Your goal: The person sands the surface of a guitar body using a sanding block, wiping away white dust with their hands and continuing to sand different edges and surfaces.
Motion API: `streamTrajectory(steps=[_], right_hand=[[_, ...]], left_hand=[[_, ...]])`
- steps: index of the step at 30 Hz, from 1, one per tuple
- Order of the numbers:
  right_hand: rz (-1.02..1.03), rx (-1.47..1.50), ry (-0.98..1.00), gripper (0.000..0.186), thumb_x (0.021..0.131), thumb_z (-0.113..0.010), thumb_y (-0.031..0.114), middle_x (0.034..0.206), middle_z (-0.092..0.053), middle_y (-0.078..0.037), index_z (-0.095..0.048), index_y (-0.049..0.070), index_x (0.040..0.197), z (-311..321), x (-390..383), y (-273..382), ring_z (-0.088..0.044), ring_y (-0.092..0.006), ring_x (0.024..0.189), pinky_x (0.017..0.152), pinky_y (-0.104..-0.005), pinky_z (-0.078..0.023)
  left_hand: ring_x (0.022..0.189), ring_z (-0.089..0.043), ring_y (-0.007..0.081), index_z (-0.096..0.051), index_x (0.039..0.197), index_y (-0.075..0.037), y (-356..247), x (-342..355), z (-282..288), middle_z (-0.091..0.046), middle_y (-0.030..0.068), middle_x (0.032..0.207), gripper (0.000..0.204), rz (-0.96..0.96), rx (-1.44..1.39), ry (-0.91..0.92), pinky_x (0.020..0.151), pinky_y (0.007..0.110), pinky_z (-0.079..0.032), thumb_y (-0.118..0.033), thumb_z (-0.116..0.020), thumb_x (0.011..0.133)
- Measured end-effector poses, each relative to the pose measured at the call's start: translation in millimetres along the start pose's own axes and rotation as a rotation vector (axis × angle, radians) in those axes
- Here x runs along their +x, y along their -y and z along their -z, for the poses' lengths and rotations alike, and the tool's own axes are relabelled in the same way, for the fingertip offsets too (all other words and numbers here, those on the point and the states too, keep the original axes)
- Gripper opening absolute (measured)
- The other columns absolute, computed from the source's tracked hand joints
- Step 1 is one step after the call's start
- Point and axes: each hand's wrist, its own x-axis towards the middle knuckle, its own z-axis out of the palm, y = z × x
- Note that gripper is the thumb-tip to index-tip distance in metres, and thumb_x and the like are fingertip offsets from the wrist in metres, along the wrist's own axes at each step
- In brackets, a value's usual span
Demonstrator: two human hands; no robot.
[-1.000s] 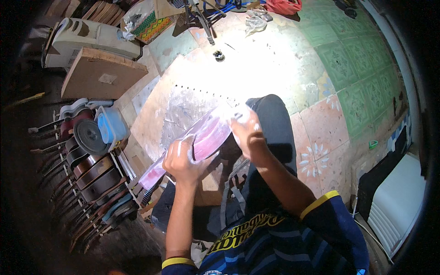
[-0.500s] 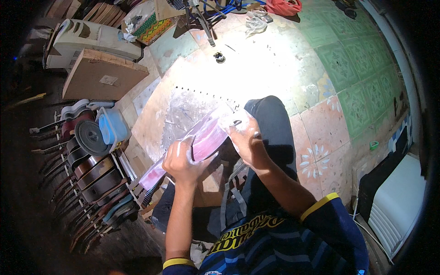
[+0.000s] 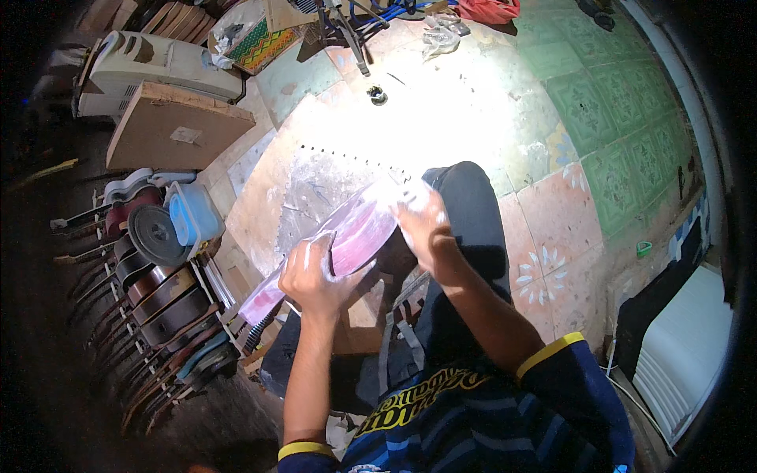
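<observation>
A long pinkish-purple piece (image 3: pixel 364 236), coated in white dust, lies slantwise over my lap. It is broad at the upper right and narrows toward the lower left. My left hand (image 3: pixel 313 272) is closed round its middle, thumb along the near side. Over the broad upper end, my right hand (image 3: pixel 420 219) is curled, its fingers whitened with dust and blurred. Whatever those fingers press or pinch against the piece is hidden by glare and blur. A black ribbed hose (image 3: pixel 254 337) shows beneath the narrow end.
Beyond the piece lies a dusty grey sheet (image 3: pixel 315 193) on the tiled floor. On the left, a rack (image 3: pixel 162 307) holds several guitar-shaped pieces, beside a blue plastic tub (image 3: pixel 193 217). A wooden board (image 3: pixel 181 126) leans behind. A black stand (image 3: pixel 347 39) is at the far side.
My right hand has shifted slightly and turned on the broad end, now more blurred. The left hand keeps its grip, and the pink piece has barely moved.
</observation>
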Motion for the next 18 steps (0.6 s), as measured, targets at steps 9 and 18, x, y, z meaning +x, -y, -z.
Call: streamTrajectory(steps=[9, 18], right_hand=[[0.383, -0.767, 0.478, 0.049, 0.086, -0.058, 0.002, 0.095, -0.064, -0.013, -0.060, -0.004, 0.135, 26, -19, 49, -0.062, -0.0189, 0.080, 0.076, -0.0331, -0.052], [0.449, -0.971, 0.438, 0.065, 0.081, -0.066, 0.003, 0.089, -0.058, -0.013, -0.056, 0.003, 0.145, 20, -30, 48, -0.059, -0.0221, 0.075, 0.070, -0.0343, -0.051]], left_hand=[[0.074, -0.068, 0.0304, -0.073, 0.095, -0.004, 6, 5, -1, -0.069, 0.0102, 0.082, 0.060, 0.015, 0.005, -0.006, 0.065, 0.039, -0.054, -0.036, -0.096, 0.049], [0.075, -0.068, 0.0307, -0.073, 0.094, -0.004, 2, 4, 3, -0.068, 0.0108, 0.082, 0.059, 0.019, -0.001, 0.012, 0.065, 0.040, -0.053, -0.036, -0.096, 0.050]])
